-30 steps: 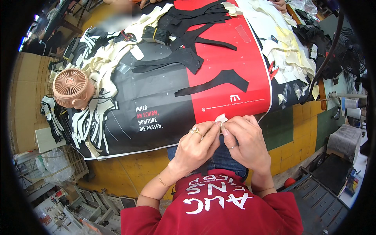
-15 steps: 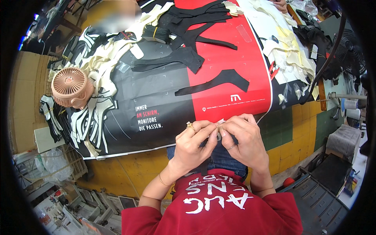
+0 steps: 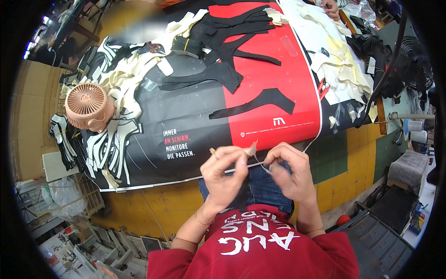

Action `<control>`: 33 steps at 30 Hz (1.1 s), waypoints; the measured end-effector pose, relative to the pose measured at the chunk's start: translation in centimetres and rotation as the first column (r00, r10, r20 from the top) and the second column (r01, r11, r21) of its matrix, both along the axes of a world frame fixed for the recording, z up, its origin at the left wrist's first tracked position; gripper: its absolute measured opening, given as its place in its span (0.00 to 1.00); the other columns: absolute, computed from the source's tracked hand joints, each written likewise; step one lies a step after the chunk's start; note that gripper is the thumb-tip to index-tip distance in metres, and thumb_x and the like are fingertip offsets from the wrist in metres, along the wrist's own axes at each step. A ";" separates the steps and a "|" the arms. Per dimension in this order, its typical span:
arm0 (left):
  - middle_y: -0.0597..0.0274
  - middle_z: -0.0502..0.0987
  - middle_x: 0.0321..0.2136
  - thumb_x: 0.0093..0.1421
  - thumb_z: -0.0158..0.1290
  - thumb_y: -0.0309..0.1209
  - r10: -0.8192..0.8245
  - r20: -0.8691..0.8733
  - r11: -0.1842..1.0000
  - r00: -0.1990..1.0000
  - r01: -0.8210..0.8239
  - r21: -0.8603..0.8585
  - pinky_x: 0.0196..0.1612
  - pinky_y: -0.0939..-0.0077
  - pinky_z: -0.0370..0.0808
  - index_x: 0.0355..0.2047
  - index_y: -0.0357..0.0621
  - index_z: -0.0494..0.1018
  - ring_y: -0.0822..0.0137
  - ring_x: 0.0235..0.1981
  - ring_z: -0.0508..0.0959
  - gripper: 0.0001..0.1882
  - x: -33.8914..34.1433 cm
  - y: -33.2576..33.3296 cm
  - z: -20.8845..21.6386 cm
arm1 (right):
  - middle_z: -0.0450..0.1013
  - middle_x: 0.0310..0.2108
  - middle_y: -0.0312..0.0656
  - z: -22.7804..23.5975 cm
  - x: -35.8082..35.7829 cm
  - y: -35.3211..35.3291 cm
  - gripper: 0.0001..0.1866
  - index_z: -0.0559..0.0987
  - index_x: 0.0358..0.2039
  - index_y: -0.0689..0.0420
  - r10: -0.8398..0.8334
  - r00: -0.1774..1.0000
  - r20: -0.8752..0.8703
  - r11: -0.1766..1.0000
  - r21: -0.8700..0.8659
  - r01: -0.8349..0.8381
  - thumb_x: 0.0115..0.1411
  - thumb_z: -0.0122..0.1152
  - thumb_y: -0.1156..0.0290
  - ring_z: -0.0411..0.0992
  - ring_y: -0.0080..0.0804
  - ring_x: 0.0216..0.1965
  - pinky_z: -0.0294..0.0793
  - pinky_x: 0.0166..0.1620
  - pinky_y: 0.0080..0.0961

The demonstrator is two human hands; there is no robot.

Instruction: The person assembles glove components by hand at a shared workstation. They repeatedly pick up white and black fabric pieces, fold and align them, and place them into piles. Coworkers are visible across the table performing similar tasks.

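Over the table's front edge, my left hand [image 3: 224, 174] pinches a small cream scrap [image 3: 251, 149] between thumb and fingers; its pointed tip sticks up. A thin pale strip [image 3: 265, 169] runs from the scrap to my right hand [image 3: 293, 171], whose thumb and fingers are closed on its other end. The right fingertips are slightly blurred. Just beyond my hands, a curved black cut piece [image 3: 267, 101] lies flat on the red part of the printed sheet [image 3: 297, 125]. Another black piece [image 3: 209, 76] rests farther back.
A pink desk fan [image 3: 87, 104] stands at the left among cream scraps [image 3: 125, 86] and black pieces with white edging [image 3: 111, 149]. A banded black stack [image 3: 187, 45] sits at the back. Red-handled snips [image 3: 324, 88] lie at the right. Another person's hand [image 3: 331, 8] shows at the far right.
My hands were together and have moved apart, left hand leftward, right hand slightly down. The cream scrap and the thin strip stretched between them now show.
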State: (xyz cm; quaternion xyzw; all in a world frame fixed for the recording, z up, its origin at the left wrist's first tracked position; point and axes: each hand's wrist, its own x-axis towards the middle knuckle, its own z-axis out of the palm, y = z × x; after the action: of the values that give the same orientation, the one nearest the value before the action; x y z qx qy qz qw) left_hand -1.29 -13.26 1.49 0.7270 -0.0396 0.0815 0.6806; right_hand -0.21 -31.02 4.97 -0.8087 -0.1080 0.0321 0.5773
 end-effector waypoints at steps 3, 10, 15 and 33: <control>0.53 0.80 0.33 0.60 0.57 0.18 -0.074 0.190 0.988 0.979 0.046 0.149 0.38 0.78 0.79 0.35 0.30 0.79 0.70 0.31 0.80 0.04 -0.2 -0.6 -0.1 | 0.74 0.26 0.39 -0.2 -0.2 0.9 0.11 0.78 0.29 0.63 -0.020 0.999 0.037 0.999 -0.024 0.021 0.56 0.70 0.69 0.72 0.25 0.25 0.68 0.30 0.22; 0.54 0.80 0.35 0.58 0.55 0.15 0.001 -0.073 0.965 0.997 -0.020 -0.262 0.35 0.77 0.77 0.36 0.31 0.79 0.70 0.31 0.79 0.07 -1.2 -0.8 -0.1 | 0.75 0.26 0.43 -0.5 -0.2 1.3 0.08 0.81 0.32 0.65 -0.028 0.999 0.034 0.982 0.188 0.021 0.64 0.62 0.73 0.73 0.29 0.24 0.71 0.29 0.25; 0.49 0.76 0.48 0.69 0.49 0.48 -0.061 -0.065 0.862 0.996 0.020 -0.506 0.49 0.69 0.73 0.50 0.29 0.73 0.62 0.49 0.77 0.28 -0.7 -1.6 -0.4 | 0.75 0.26 0.43 -0.8 -0.1 1.3 0.08 0.80 0.32 0.65 -0.055 0.997 0.047 0.981 0.190 0.045 0.64 0.62 0.72 0.74 0.30 0.25 0.72 0.29 0.25; 0.45 0.76 0.52 0.74 0.42 0.45 0.032 -0.362 0.705 0.931 -0.278 -0.653 0.51 0.61 0.78 0.53 0.33 0.71 0.53 0.52 0.79 0.25 1.4 0.3 0.1 | 0.75 0.23 0.40 -3.2 -1.9 -0.3 0.08 0.78 0.24 0.59 -0.256 0.920 0.296 0.963 -0.001 0.268 0.60 0.64 0.72 0.73 0.35 0.24 0.69 0.31 0.30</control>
State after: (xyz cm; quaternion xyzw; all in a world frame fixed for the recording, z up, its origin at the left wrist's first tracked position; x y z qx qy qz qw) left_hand 0.12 -12.99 1.54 0.4223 0.1683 0.0275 0.8903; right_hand -2.11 -31.37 1.75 -0.8235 -0.0826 -0.1631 0.5370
